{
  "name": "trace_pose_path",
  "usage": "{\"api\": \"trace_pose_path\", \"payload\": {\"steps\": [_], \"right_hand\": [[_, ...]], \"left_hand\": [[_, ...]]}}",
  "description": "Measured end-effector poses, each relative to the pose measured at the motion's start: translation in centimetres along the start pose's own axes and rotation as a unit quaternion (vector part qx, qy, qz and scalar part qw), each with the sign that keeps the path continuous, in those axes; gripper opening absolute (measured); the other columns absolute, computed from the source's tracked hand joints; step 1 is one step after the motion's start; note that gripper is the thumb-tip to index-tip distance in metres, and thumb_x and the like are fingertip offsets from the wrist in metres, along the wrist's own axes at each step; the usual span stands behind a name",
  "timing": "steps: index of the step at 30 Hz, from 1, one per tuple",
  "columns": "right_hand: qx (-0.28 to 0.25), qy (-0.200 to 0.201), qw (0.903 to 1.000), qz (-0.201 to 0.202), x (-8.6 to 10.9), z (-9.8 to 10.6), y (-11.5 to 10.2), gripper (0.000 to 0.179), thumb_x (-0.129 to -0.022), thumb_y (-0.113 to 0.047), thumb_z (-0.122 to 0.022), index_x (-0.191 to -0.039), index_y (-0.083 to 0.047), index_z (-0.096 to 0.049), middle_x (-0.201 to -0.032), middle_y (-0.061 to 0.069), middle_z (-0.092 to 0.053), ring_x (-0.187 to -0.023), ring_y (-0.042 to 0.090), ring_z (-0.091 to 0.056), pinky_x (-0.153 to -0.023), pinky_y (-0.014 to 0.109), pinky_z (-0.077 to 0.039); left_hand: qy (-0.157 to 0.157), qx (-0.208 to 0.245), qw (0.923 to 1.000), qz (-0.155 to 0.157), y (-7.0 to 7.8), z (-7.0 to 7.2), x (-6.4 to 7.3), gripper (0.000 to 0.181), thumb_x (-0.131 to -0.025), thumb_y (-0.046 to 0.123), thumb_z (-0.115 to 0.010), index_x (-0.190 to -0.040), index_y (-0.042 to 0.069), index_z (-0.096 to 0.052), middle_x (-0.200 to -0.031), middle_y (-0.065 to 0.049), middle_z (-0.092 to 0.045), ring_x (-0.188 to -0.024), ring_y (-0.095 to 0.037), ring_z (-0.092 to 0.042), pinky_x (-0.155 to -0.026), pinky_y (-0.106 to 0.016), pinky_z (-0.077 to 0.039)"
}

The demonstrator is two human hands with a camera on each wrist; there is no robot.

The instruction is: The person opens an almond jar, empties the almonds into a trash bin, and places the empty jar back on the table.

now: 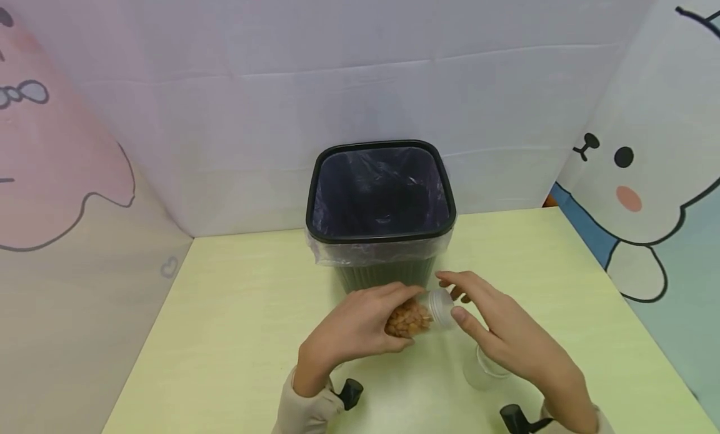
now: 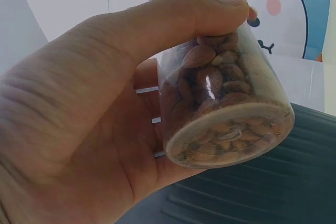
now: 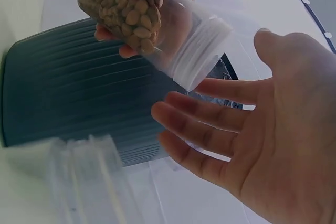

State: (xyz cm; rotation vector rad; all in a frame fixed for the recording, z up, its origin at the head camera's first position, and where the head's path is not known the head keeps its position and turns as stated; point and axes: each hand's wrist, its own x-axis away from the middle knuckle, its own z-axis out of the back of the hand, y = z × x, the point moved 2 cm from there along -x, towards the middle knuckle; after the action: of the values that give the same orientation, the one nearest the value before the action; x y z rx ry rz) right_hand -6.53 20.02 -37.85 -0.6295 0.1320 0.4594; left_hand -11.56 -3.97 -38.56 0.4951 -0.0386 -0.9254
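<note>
My left hand (image 1: 360, 321) grips a clear plastic jar of almonds (image 1: 409, 318), fingers and thumb curled round its body. The jar lies tilted on its side in the air, its translucent ribbed cap end (image 3: 202, 51) pointing right. Almonds (image 2: 210, 77) fill the bottom part, seen through the base in the left wrist view. Beside the cap, my right hand (image 1: 500, 328) is spread with fingers extended and holds nothing; whether a fingertip touches the cap I cannot tell. A second clear jar (image 1: 485, 370) stands on the table, partly hidden below the right hand.
Just beyond the hands stands a dark green ribbed bin (image 1: 388, 272) with a black rim and a clear plastic liner (image 1: 371, 252). The pale yellow table (image 1: 236, 334) meets a white cloth backdrop (image 1: 253, 140). Cartoon-printed sheets (image 1: 635, 190) flank both sides.
</note>
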Motion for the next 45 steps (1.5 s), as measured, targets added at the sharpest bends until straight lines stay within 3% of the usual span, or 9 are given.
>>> {"api": "trace_pose_path", "payload": {"steps": [4, 8, 12, 19, 25, 29, 33, 39, 45], "right_hand": [[0.004, -0.013, 0.9998, -0.015, -0.05, -0.18, 0.07, 0.042, -0.107, -0.031, -0.061, -0.147, -0.021, -0.055, -0.128, -0.011, -0.066, -0.105, 0.006, -0.064, -0.083, 0.030, -0.058], [0.011, -0.004, 0.9999, -0.003, -0.08, -0.25, -0.01, 0.042, -0.103, -0.034, -0.068, -0.142, -0.026, -0.057, -0.115, -0.019, -0.063, -0.097, 0.001, -0.058, -0.078, 0.025, -0.054], [0.009, -0.001, 0.9999, 0.010, -0.01, -0.22, -0.08, 0.047, -0.101, -0.033, -0.071, -0.145, -0.029, -0.055, -0.121, -0.019, -0.063, -0.101, 0.000, -0.058, -0.081, 0.026, -0.055], [-0.007, 0.012, 0.9970, 0.076, -0.18, -0.19, -0.42, 0.057, -0.096, -0.019, -0.078, -0.147, -0.024, -0.055, -0.139, -0.012, -0.060, -0.116, 0.005, -0.060, -0.092, 0.027, -0.057], [0.005, 0.032, 0.9927, 0.117, -0.35, -0.19, -0.65, 0.066, -0.087, -0.007, -0.082, -0.146, -0.018, -0.056, -0.145, -0.006, -0.057, -0.132, 0.013, -0.055, -0.111, 0.009, -0.038], [0.009, 0.030, 0.9910, 0.130, -0.30, -0.29, -0.81, 0.067, -0.086, -0.002, -0.081, -0.146, -0.016, -0.055, -0.150, -0.002, -0.053, -0.138, 0.015, -0.051, -0.115, 0.006, -0.029], [0.018, 0.023, 0.9948, 0.098, -0.09, -0.22, -0.88, 0.071, -0.092, -0.014, -0.080, -0.154, -0.022, -0.046, -0.156, -0.001, -0.048, -0.141, 0.016, -0.050, -0.114, 0.013, -0.037], [0.025, -0.007, 0.9996, -0.006, 0.04, -0.08, -0.42, 0.064, -0.104, -0.040, -0.065, -0.160, -0.028, -0.037, -0.158, -0.004, -0.047, -0.135, 0.018, -0.058, -0.103, 0.045, -0.055], [0.019, -0.020, 0.9992, -0.029, 0.17, 0.02, -0.23, 0.050, -0.105, -0.042, -0.063, -0.150, -0.026, -0.052, -0.136, -0.012, -0.064, -0.113, 0.006, -0.065, -0.089, 0.037, -0.059]], "left_hand": [[-0.001, 0.001, 1.0000, 0.005, 0.05, -0.04, 0.07, 0.071, -0.083, 0.032, -0.088, -0.146, 0.017, -0.059, -0.121, 0.005, -0.070, -0.093, -0.007, -0.062, -0.080, -0.023, -0.053], [-0.003, -0.001, 0.9999, 0.011, -0.05, -0.07, 0.09, 0.071, -0.083, 0.032, -0.088, -0.146, 0.018, -0.058, -0.122, 0.005, -0.070, -0.096, -0.008, -0.064, -0.083, -0.025, -0.054], [-0.005, -0.004, 0.9999, 0.012, -0.25, -0.05, 0.01, 0.072, -0.083, 0.031, -0.088, -0.147, 0.019, -0.058, -0.125, 0.005, -0.070, -0.100, -0.009, -0.065, -0.085, -0.027, -0.056], [0.003, -0.009, 0.9998, 0.017, -0.63, -0.19, 0.11, 0.073, -0.082, 0.032, -0.090, -0.147, 0.018, -0.058, -0.125, 0.005, -0.070, -0.100, -0.009, -0.066, -0.085, -0.028, -0.057], [0.007, -0.019, 0.9997, 0.016, -0.83, -0.27, -0.04, 0.074, -0.081, 0.032, -0.090, -0.146, 0.018, -0.058, -0.122, 0.006, -0.070, -0.097, -0.007, -0.065, -0.083, -0.026, -0.056], [0.008, -0.021, 0.9997, 0.014, -0.85, -0.35, -0.10, 0.074, -0.081, 0.032, -0.091, -0.146, 0.018, -0.058, -0.122, 0.005, -0.070, -0.095, -0.007, -0.066, -0.081, -0.026, -0.056], [0.006, -0.017, 0.9998, 0.014, -0.66, -0.31, -0.13, 0.074, -0.081, 0.032, -0.090, -0.147, 0.018, -0.058, -0.122, 0.005, -0.070, -0.097, -0.008, -0.066, -0.083, -0.027, -0.056], [-0.007, -0.007, 0.9999, 0.007, -0.13, -0.22, -0.15, 0.072, -0.083, 0.033, -0.089, -0.146, 0.018, -0.058, -0.125, 0.004, -0.070, -0.101, -0.009, -0.066, -0.086, -0.027, -0.056], [-0.014, -0.001, 0.9999, 0.004, 0.12, -0.19, -0.07, 0.072, -0.083, 0.033, -0.088, -0.147, 0.017, -0.058, -0.127, 0.004, -0.070, -0.101, -0.008, -0.065, -0.086, -0.026, -0.056]]}}
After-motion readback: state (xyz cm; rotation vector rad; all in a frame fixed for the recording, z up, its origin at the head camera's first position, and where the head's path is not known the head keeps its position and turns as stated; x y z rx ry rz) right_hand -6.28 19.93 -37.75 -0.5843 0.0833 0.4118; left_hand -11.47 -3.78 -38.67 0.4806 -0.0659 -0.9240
